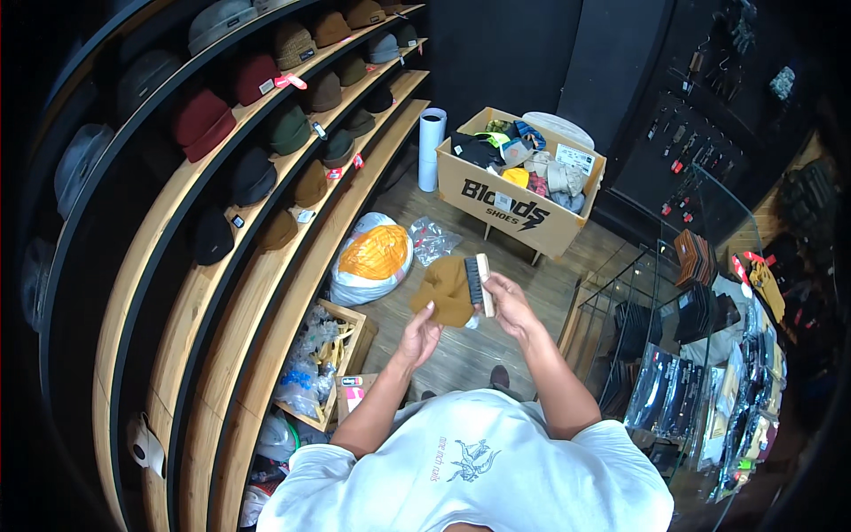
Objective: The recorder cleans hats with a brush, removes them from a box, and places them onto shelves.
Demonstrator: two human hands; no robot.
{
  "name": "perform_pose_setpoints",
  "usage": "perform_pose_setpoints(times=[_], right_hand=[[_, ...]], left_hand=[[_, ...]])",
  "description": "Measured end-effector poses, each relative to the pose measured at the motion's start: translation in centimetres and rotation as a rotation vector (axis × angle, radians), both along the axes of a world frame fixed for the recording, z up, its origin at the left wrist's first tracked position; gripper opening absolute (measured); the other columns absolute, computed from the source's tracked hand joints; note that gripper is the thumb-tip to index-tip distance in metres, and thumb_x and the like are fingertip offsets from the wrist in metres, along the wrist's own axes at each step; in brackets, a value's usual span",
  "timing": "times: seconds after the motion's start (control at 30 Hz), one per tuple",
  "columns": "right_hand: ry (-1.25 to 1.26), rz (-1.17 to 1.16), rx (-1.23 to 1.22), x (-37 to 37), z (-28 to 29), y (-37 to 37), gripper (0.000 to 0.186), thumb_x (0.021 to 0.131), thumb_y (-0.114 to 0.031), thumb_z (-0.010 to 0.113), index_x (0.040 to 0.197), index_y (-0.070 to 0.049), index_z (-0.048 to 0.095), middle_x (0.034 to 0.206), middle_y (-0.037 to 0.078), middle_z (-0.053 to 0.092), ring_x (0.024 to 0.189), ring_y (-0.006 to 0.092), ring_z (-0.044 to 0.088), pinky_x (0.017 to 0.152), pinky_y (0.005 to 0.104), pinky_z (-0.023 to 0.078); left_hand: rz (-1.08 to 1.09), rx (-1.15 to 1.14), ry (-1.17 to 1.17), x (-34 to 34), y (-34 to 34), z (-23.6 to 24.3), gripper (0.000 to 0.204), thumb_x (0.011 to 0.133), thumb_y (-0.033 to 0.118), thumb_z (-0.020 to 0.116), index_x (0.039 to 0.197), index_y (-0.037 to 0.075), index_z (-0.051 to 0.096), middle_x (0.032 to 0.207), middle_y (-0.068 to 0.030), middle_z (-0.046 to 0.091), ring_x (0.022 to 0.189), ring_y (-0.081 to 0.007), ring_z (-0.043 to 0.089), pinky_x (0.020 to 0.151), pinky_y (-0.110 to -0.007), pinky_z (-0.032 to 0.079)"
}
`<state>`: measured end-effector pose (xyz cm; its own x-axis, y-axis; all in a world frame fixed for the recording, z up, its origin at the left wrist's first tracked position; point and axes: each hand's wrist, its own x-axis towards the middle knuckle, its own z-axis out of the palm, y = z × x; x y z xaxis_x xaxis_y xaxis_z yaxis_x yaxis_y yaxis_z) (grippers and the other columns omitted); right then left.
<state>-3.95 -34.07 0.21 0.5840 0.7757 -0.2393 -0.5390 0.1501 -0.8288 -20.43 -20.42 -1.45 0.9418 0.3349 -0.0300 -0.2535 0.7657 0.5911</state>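
Note:
In front of my chest, my left hand (420,337) grips the lower left edge of a mustard-brown knit beanie (443,293), thumb on top. A brush (480,285) with a pale wooden back and dark bristles is in my right hand (509,304). Its bristles face left and meet the beanie's right side; how hard they press I cannot tell. The fingers under the beanie are hidden.
Curved wooden shelves (257,257) with several beanies rise on the left. Ahead stands a cardboard box (505,208) full of caps. A white bag with orange contents (372,257) and a wooden crate (355,341) sit on the floor. A glass display case (620,319) borders the right.

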Motion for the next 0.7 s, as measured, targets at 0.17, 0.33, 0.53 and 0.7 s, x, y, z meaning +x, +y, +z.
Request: perform_pose_setpoints(times=[0.17,0.33,0.53,0.7], right_hand=[[-0.279,0.017,0.037,1.6,4.3,0.1,0.039,0.098,-0.021,0.058,0.131,-0.003,0.049,0.109,0.003,0.063,0.091,0.0095,0.06,0.076,0.0278,0.053],[-0.488,0.175,0.085,2.6,7.1,0.3,0.041,0.097,-0.018,0.058,0.133,-0.002,0.047,0.123,0.004,0.06,0.11,0.009,0.055,0.096,0.0247,0.042],[-0.448,0.303,0.157,1.7,8.9,0.0,0.047,0.095,-0.019,0.061,0.135,-0.001,0.044,0.124,0.006,0.059,0.113,0.0115,0.053,0.099,0.0274,0.039],[-0.497,0.333,-0.046,3.2,8.1,-2.2,0.049,0.093,-0.021,0.062,0.136,-0.005,0.045,0.12,0.003,0.061,0.105,0.0118,0.057,0.086,0.0299,0.047]], left_hand=[[-0.204,0.09,0.199,-2.6,2.5,-0.6,0.049,0.1,0.034,0.049,0.135,0.0,0.046,0.132,-0.0132,0.056,0.128,-0.0235,0.05,0.108,-0.038,0.038],[0.177,0.676,0.289,-0.9,7.2,0.6,0.057,0.096,0.037,0.058,0.14,0.005,0.043,0.135,-0.0156,0.053,0.13,-0.0229,0.047,0.108,-0.036,0.035],[-0.084,0.981,-0.066,3.5,8.7,6.7,0.089,0.078,0.032,0.079,0.149,0.005,0.031,0.147,-0.0145,0.041,0.133,-0.0223,0.043,0.113,-0.037,0.031],[-0.242,0.771,0.071,3.0,6.9,7.0,0.058,0.08,0.001,0.075,0.133,-0.002,0.052,0.121,-0.0079,0.064,0.111,-0.014,0.06,0.099,-0.031,0.046]])
